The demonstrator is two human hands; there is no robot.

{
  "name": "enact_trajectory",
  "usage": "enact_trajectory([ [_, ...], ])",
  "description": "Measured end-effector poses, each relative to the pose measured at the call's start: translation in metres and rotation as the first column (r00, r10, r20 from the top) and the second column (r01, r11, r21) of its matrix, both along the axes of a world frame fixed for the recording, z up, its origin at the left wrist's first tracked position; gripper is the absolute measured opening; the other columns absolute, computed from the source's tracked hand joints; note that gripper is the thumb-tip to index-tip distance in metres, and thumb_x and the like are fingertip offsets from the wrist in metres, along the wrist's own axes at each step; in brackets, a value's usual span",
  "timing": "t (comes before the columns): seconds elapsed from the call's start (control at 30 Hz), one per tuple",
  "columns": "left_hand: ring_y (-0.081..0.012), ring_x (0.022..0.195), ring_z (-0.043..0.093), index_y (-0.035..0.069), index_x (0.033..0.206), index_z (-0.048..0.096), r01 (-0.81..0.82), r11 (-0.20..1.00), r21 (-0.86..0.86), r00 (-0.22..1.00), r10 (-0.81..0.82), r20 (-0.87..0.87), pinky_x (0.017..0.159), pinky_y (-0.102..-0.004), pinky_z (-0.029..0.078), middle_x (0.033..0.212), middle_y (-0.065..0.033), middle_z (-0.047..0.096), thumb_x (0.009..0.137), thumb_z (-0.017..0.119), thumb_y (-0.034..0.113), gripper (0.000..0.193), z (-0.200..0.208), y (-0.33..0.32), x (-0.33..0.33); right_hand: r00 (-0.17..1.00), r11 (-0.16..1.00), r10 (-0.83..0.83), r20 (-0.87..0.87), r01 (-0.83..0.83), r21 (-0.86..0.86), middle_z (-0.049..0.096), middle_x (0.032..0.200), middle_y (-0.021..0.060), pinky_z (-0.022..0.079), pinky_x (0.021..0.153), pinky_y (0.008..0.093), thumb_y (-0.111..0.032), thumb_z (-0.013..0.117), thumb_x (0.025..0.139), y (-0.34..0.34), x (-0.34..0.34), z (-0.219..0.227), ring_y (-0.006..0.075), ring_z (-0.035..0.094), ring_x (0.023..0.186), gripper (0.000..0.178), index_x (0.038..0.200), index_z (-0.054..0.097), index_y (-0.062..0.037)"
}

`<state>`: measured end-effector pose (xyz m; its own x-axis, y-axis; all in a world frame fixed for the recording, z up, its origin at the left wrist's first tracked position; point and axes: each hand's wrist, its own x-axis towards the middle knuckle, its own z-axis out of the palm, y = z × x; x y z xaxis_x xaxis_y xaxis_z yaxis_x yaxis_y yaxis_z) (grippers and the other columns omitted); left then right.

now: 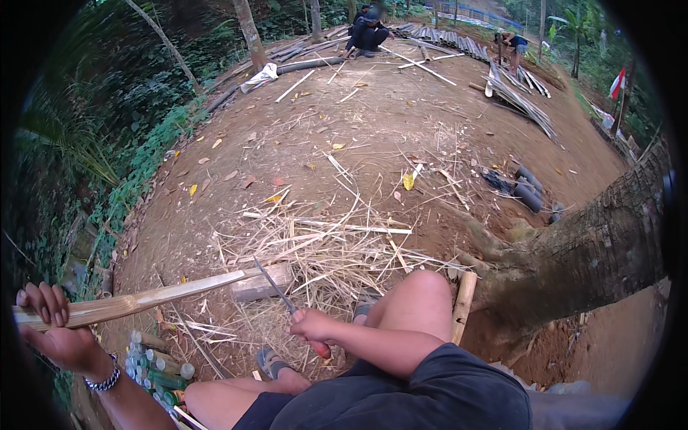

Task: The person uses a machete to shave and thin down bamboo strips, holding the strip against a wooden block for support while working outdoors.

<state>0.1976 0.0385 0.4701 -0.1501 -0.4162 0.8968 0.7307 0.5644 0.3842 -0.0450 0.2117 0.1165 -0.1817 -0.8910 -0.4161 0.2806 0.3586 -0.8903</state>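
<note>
At the far left my left hand (54, 322) is closed around one end of a long split bamboo strip (143, 299). The strip slants up to the right, and its far end lies over a wooden block (261, 285) on the ground. In front of my body my right hand (313, 325) grips a long-bladed knife (272, 283). Its red handle end shows below the fist, and the narrow blade points up and left. The blade's tip is by the strip's far end; whether they touch I cannot tell. Thin bamboo shavings (330, 251) lie heaped beyond the block.
Several bottles (161, 365) stand beside my left leg. A bamboo pole piece (464, 304) leans near my right knee, next to a thick tree trunk (573, 244). Dark pipe-like pieces (529, 190) lie farther right. People (369, 34) crouch or bend near bamboo piles at the back.
</note>
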Motion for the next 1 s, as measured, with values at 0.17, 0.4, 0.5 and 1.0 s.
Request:
enact_trajectory([
  [0.17,-0.0057,0.058,0.030,0.003,0.101,0.044,-0.083,0.996,0.022,0.996,0.083,-0.014,0.050,-0.0182,0.027,0.074,0.0007,0.031,0.088,0.061,0.047,0.049,0.001,0.001,-0.013,1.000,1.000,-0.004,0.003,0.004,0.021,0.051,0.057,0.0024,0.039,0.047,0.0275,-0.016,0.071,0.081,-0.005,-0.001,-0.030,0.0110,0.047,0.049,0.027,0.068,0.049,-0.0061],
  [0.4,-0.0068,0.058,0.030,0.000,0.103,0.046,-0.015,1.000,-0.012,1.000,0.014,-0.024,0.050,-0.0188,0.026,0.075,-0.0004,0.031,0.091,0.059,0.040,0.044,-0.001,-0.004,-0.010,0.999,0.998,0.047,-0.011,-0.047,0.052,0.051,0.055,0.0024,0.038,0.046,0.0281,-0.019,0.071,0.081,-0.003,-0.002,-0.023,0.0112,0.047,0.048,0.030,0.064,0.050,-0.0058],
  [0.5,-0.0068,0.058,0.031,-0.001,0.101,0.047,0.009,1.000,-0.004,1.000,-0.009,-0.027,0.050,-0.0189,0.026,0.075,-0.0007,0.032,0.091,0.058,0.036,0.040,-0.001,-0.005,-0.009,0.999,0.997,0.047,-0.008,-0.046,0.056,0.051,0.056,0.0022,0.038,0.046,0.0277,-0.018,0.072,0.080,-0.003,-0.003,-0.028,0.0110,0.048,0.049,0.028,0.065,0.051,-0.0058],
  [1.0,-0.0068,0.057,0.032,0.000,0.095,0.048,0.000,1.000,0.007,1.000,0.000,-0.029,0.052,-0.0198,0.027,0.071,-0.0001,0.032,0.093,0.054,0.027,0.028,0.003,-0.007,-0.008,0.999,0.995,0.034,-0.017,-0.032,0.097,0.054,0.062,0.0013,0.042,0.049,0.0268,-0.015,0.074,0.076,-0.006,0.000,-0.030,0.0106,0.051,0.051,0.027,0.071,0.050,-0.0062],
])
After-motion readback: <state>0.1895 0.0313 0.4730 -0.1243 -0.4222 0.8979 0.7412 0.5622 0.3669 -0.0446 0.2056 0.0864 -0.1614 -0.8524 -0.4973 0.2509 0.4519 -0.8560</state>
